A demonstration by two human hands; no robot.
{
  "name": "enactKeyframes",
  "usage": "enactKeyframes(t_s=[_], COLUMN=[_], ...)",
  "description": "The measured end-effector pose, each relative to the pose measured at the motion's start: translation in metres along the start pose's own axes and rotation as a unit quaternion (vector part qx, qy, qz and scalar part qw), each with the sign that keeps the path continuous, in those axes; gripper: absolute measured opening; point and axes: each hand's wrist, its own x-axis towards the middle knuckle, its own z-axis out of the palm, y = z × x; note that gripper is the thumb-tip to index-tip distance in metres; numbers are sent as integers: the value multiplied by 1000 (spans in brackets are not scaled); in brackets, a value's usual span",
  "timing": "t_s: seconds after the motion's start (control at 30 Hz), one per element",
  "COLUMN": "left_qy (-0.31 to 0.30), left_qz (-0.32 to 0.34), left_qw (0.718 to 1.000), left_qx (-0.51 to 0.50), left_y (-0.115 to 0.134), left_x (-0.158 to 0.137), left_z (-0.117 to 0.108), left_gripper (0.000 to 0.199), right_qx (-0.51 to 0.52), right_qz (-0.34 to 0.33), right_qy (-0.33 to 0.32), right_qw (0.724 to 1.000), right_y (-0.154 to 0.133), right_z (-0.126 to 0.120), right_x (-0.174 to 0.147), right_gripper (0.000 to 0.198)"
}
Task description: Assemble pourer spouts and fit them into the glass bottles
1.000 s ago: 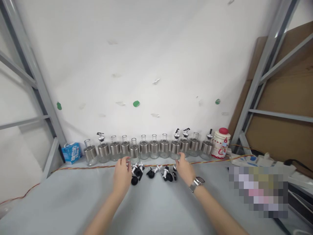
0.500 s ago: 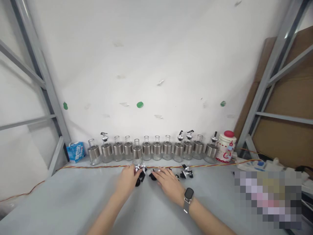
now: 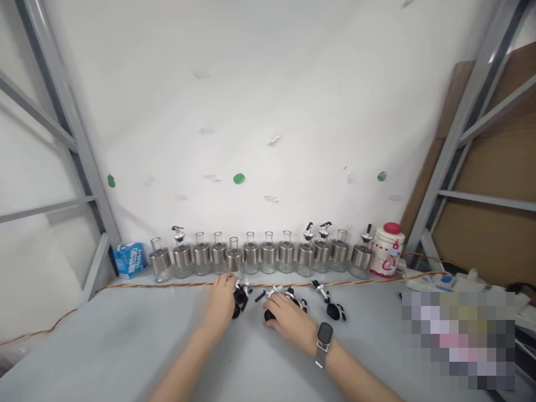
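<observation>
My left hand [image 3: 221, 300] is curled at the left edge of a small group of bottle pourers, its fingers around a black-and-silver pourer [image 3: 240, 295]. The fingertips are partly hidden. To the right, my right hand [image 3: 288, 316], wearing a watch [image 3: 324, 334], is closed over another pourer [image 3: 269, 316] whose black stopper end shows under the fingers. More pourers lie about the right hand, one [image 3: 320, 290] farther back and one [image 3: 334, 311] nearer me. Behind them stands a row of glass bottles with steel sleeves [image 3: 251, 254]; several carry pourers [image 3: 325, 229], others have open necks.
A blue carton [image 3: 129, 260] stands at the left end of the row, a white-and-red jar [image 3: 386, 251] at the right. A twisted red-yellow wire [image 3: 176, 286] crosses the grey table [image 3: 125, 340]. At right lie a power strip [image 3: 435, 282] and a blurred patch.
My right hand has drawn slightly nearer me and closed over a pourer. One pourer on the right has shifted nearer me, apart from its neighbour. My left hand has turned slightly.
</observation>
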Motion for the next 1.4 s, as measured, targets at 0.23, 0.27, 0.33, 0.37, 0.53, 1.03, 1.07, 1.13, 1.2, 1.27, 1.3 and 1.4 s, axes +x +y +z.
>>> enactKeyframes(t_s=[0.23,0.27,0.33,0.37,0.53,1.03,1.07,1.13,1.2,1.27,1.3,1.4], left_qy=[-25,-24,-23,-23,-1,-102,-113,-122,-136,-148,-149,-146], left_qz=[16,11,0,-6,-27,-46,-52,-66,-64,-49,-39,-2], left_qw=[1000,1000,1000,1000,997,839,844,855,863,882,896,929], left_qx=[0,0,-3,-7,-66,-533,-522,-499,-483,-445,-417,-341], left_y=[-12,-10,-8,-8,-10,49,51,53,53,52,52,53], left_x=[3,2,1,0,1,-15,-17,-19,-20,-20,-20,-21], left_z=[-3,-3,-2,-2,1,-15,-14,-12,-11,-14,-16,-23], left_gripper=[19,16,14,13,8,36,37,34,26,18,15,14], right_qx=[-17,-19,-19,-17,29,682,693,694,673,642,627,591], right_qz=[62,61,51,46,48,239,241,240,227,204,190,161], right_qy=[-14,-20,-32,-35,-23,179,180,182,187,189,189,184], right_qw=[998,998,998,998,998,667,656,654,679,715,732,769], right_y=[-1,-2,-2,-1,1,-4,-4,-5,-6,-7,-7,-8], right_z=[-7,-7,-5,-5,-4,-7,-7,-7,-5,-3,-2,-2], right_x=[-2,-3,-3,-3,-4,9,9,8,9,9,9,7], right_gripper=[19,19,17,16,10,37,38,39,39,39,38,32])
